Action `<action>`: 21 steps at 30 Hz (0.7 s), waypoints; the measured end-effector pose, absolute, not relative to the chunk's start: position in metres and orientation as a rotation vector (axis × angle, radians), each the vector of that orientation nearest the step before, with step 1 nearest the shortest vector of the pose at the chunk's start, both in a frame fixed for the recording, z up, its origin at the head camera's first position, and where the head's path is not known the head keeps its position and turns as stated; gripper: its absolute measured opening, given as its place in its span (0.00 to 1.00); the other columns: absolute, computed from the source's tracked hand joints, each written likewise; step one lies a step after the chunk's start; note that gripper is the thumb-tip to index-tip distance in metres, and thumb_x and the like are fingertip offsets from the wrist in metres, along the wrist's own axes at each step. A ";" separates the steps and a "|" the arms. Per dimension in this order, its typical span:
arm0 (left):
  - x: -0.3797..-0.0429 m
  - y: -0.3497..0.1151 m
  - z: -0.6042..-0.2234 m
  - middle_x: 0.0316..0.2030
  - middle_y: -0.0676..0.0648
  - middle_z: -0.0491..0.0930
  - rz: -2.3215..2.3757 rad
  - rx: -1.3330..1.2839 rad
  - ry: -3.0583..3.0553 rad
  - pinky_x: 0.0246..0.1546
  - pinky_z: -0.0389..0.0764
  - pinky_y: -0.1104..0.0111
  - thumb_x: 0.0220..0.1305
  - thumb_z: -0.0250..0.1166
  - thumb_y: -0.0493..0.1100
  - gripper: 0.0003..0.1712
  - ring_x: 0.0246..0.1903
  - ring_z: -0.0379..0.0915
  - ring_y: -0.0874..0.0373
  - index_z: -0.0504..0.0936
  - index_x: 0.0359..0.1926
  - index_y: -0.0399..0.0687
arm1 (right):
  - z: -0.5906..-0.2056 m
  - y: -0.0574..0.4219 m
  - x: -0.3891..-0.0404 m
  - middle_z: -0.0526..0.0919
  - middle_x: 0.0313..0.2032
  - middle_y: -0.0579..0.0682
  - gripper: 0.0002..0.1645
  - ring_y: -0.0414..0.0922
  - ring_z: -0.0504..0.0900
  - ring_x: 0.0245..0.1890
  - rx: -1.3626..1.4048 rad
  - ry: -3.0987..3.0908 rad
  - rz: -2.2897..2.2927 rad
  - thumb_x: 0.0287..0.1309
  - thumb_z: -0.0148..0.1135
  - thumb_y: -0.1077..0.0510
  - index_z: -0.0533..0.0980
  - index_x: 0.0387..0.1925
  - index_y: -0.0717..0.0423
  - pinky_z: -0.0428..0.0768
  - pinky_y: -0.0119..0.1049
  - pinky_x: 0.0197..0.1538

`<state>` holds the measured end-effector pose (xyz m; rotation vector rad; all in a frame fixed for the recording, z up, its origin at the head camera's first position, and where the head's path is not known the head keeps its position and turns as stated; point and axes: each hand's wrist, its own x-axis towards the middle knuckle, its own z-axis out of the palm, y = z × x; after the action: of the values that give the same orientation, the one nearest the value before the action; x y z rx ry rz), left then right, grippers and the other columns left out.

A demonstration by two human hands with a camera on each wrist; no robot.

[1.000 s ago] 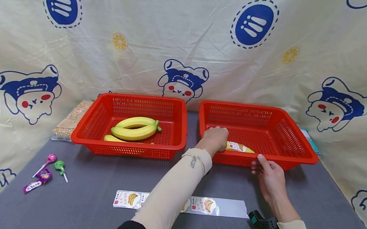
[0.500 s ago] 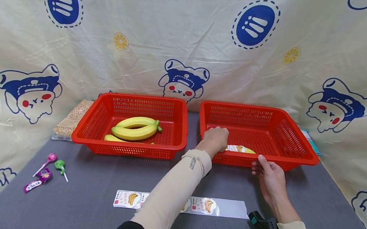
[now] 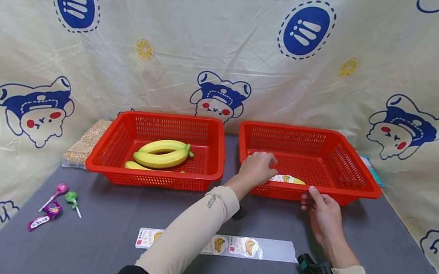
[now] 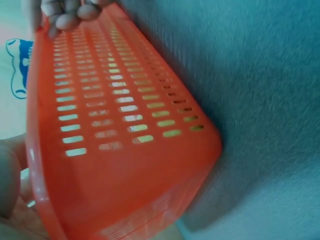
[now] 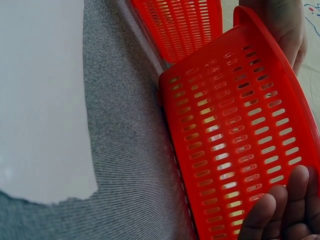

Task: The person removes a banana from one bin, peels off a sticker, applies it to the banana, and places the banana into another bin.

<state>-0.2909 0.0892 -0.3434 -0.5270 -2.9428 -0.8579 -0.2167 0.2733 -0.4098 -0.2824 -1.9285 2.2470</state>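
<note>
Right hand (image 3: 322,213) gripping basket (image 3: 347,164), labelled banana (image 3: 287,179) inside, second basket (image 3: 156,180) holding bananas (image 3: 161,159)

Grey counter (image 3: 108,242), kinda fabric-looking. Left red basket (image 3: 152,181) and right red basket (image 3: 282,192) sit near each other, bag of pale grain (image 3: 88,141) beside the left one, a teal thing (image 3: 375,172) partly hidden behind the right. Pink lollipop (image 3: 62,188), green lollipop (image 3: 71,197) and purple wrapped candy (image 3: 45,217) bunched at left, banana sticker strip (image 3: 275,250) flat up front.
</note>
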 end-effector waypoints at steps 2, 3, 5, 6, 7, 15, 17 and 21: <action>-0.288 0.086 -0.344 0.46 0.53 0.83 -0.980 -0.536 -2.900 0.44 0.77 0.69 0.59 0.65 0.47 0.18 0.42 0.77 0.60 0.81 0.50 0.54 | -0.409 0.273 -0.216 0.84 0.26 0.41 0.17 0.37 0.77 0.28 -0.295 -1.934 2.244 0.58 0.60 0.45 0.79 0.34 0.55 0.78 0.26 0.35; -0.287 0.083 -0.344 0.46 0.53 0.83 -1.039 -0.538 -2.879 0.44 0.77 0.70 0.59 0.66 0.47 0.18 0.43 0.77 0.60 0.80 0.51 0.54 | -0.409 0.273 -0.216 0.84 0.26 0.41 0.17 0.37 0.77 0.28 -0.304 -1.938 2.242 0.58 0.60 0.44 0.79 0.34 0.54 0.78 0.25 0.35; -0.283 0.078 -0.344 0.47 0.52 0.82 -1.147 -0.542 -2.836 0.46 0.77 0.69 0.59 0.66 0.47 0.18 0.45 0.76 0.60 0.80 0.51 0.53 | -0.409 0.273 -0.216 0.84 0.26 0.41 0.17 0.37 0.77 0.28 -0.317 -1.947 2.237 0.58 0.60 0.44 0.79 0.34 0.54 0.78 0.25 0.36; -0.281 0.076 -0.344 0.48 0.52 0.81 -1.196 -0.538 -2.817 0.46 0.76 0.69 0.59 0.65 0.47 0.18 0.47 0.76 0.60 0.79 0.51 0.54 | -0.408 0.272 -0.215 0.84 0.26 0.41 0.17 0.37 0.77 0.28 -0.324 -1.952 2.233 0.58 0.60 0.44 0.78 0.35 0.54 0.78 0.25 0.36; -0.279 0.073 -0.344 0.48 0.52 0.81 -1.238 -0.538 -2.800 0.47 0.77 0.69 0.59 0.65 0.47 0.18 0.48 0.76 0.59 0.79 0.52 0.54 | -0.408 0.272 -0.215 0.84 0.26 0.41 0.17 0.37 0.77 0.28 -0.331 -1.955 2.233 0.59 0.59 0.44 0.78 0.35 0.54 0.78 0.25 0.36; -0.259 0.041 -0.339 0.51 0.52 0.78 -1.397 -0.520 -2.693 0.49 0.77 0.65 0.58 0.66 0.48 0.21 0.50 0.74 0.58 0.78 0.53 0.55 | -0.403 0.265 -0.209 0.82 0.27 0.39 0.23 0.37 0.77 0.30 -0.328 -2.104 2.193 0.60 0.56 0.41 0.76 0.41 0.57 0.78 0.26 0.37; -0.254 0.030 -0.338 0.51 0.52 0.78 -1.432 -0.524 -2.662 0.49 0.77 0.67 0.58 0.66 0.48 0.21 0.49 0.73 0.59 0.77 0.53 0.55 | -0.403 0.259 -0.207 0.81 0.29 0.38 0.26 0.38 0.77 0.31 -0.297 -2.213 2.111 0.62 0.54 0.40 0.75 0.45 0.60 0.78 0.27 0.38; -0.246 0.009 -0.337 0.49 0.52 0.78 -1.509 -0.533 -2.598 0.50 0.77 0.68 0.58 0.66 0.47 0.20 0.48 0.74 0.57 0.78 0.53 0.55 | -0.401 0.241 -0.202 0.81 0.30 0.39 0.28 0.40 0.79 0.33 -0.231 -2.413 1.875 0.64 0.53 0.42 0.72 0.48 0.64 0.79 0.29 0.40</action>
<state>-0.2461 0.0088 -0.3374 -0.5330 -2.5982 -1.5089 -0.2018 0.2412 -0.4011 -0.2313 -2.4127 1.8750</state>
